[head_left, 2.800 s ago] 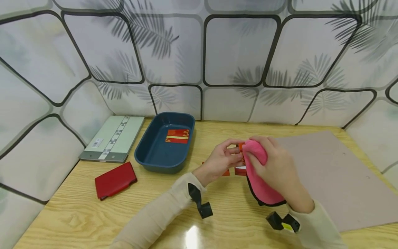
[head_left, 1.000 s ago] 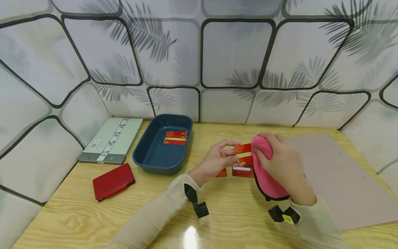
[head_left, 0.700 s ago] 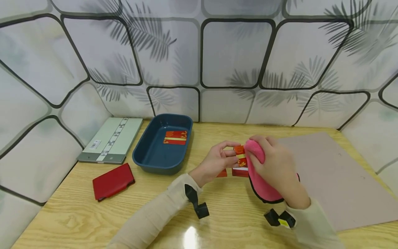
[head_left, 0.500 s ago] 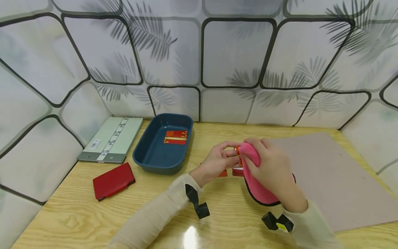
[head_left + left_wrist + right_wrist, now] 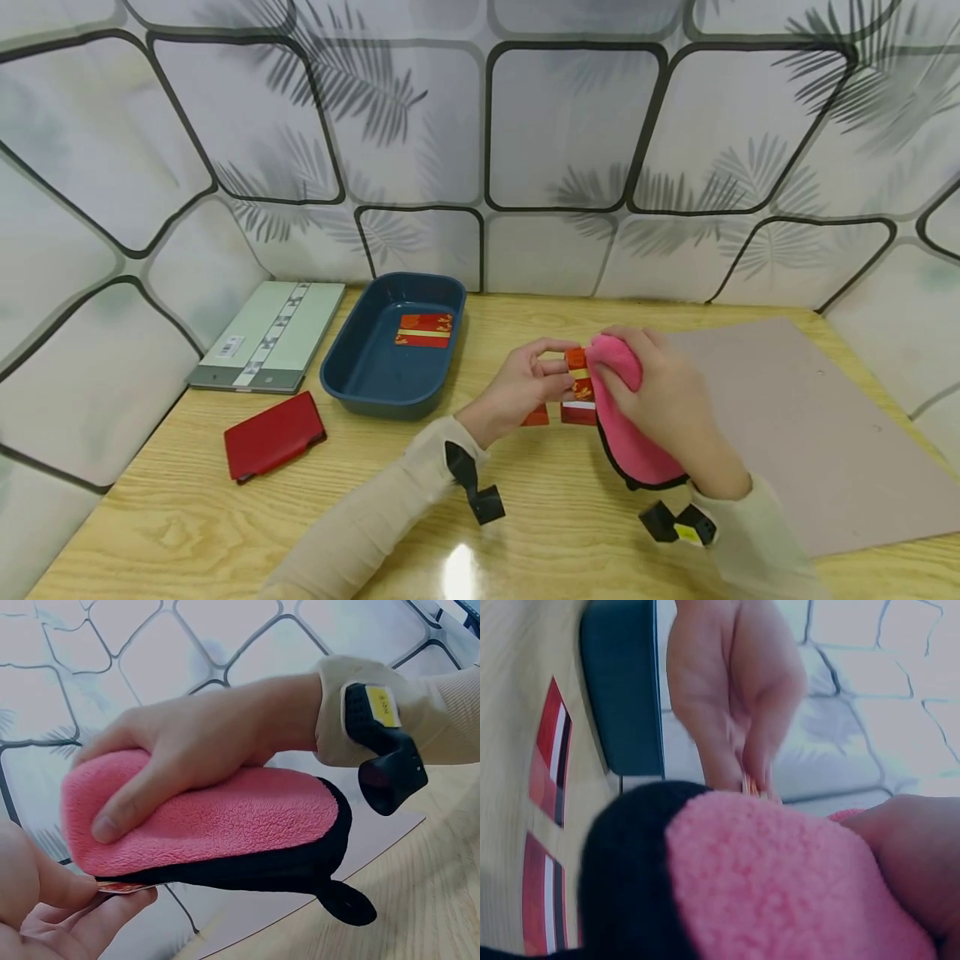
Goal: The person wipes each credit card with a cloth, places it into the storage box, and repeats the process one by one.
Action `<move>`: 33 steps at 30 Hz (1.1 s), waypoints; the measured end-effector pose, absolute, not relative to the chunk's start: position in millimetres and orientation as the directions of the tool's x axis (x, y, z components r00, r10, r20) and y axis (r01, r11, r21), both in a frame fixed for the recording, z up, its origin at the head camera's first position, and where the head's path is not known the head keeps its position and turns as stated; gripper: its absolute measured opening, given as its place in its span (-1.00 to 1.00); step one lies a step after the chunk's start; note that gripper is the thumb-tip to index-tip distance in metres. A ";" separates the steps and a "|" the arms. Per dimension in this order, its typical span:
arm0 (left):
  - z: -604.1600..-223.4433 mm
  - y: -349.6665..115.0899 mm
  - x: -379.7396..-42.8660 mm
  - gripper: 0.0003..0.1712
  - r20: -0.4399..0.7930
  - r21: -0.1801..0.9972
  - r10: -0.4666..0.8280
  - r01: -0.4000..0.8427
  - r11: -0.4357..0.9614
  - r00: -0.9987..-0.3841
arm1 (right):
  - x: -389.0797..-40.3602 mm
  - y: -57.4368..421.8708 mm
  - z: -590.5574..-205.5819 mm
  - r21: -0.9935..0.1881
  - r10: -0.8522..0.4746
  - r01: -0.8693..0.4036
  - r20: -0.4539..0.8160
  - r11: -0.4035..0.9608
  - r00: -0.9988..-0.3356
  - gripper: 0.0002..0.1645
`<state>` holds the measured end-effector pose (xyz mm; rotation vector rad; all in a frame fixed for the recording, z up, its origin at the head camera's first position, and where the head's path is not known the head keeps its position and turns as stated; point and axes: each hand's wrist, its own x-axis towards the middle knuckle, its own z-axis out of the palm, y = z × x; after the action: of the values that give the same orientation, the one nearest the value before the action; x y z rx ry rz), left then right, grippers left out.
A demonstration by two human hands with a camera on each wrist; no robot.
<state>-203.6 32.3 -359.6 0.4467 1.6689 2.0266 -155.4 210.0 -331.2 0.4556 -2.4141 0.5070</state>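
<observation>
My left hand [image 5: 517,392] pinches a red card with a gold stripe [image 5: 577,375] by its edge, raised above the table. A folded pink plush cloth [image 5: 633,433] with black edging and a small loop is gripped in my right hand [image 5: 667,400]. The cloth lies against the card and hides its right part. In the left wrist view the right thumb presses on the pink pile, with the card's edge just below the cloth. Two more red cards with white and black stripes, a nearer card [image 5: 544,900] and a farther card [image 5: 551,754], lie flat on the table.
A blue tray [image 5: 375,398] with a red card [image 5: 424,331] inside stands left of my hands. Farther left are a pale green folder-like item [image 5: 262,333] and a red wallet-like case [image 5: 275,437]. A flat greyish-pink board [image 5: 810,450] covers the right side of the wooden table.
My right hand has rubbed the cloth back and forth across the card: left until half a second ago, then slightly right, uncovering more red. The left hand has stayed nearly still.
</observation>
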 end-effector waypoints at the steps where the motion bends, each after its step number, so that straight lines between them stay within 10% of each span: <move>1: -358.9 31.9 -203.7 -0.46 -0.049 0.978 0.548 -0.152 -0.144 -0.835 | -157.0 213.3 -331.5 -0.249 -0.191 -0.433 0.636 0.867 -0.748 -0.52; 33: -360.5 33.0 -204.5 -0.52 -0.034 0.973 0.465 -0.137 -0.188 -0.885 | -160.4 203.6 -337.6 -0.310 -0.218 -0.522 0.658 0.795 -0.721 -0.55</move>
<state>-204.5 33.0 -360.5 0.3793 1.6943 2.1227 -160.4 203.6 -337.6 0.5458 -2.3621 0.6465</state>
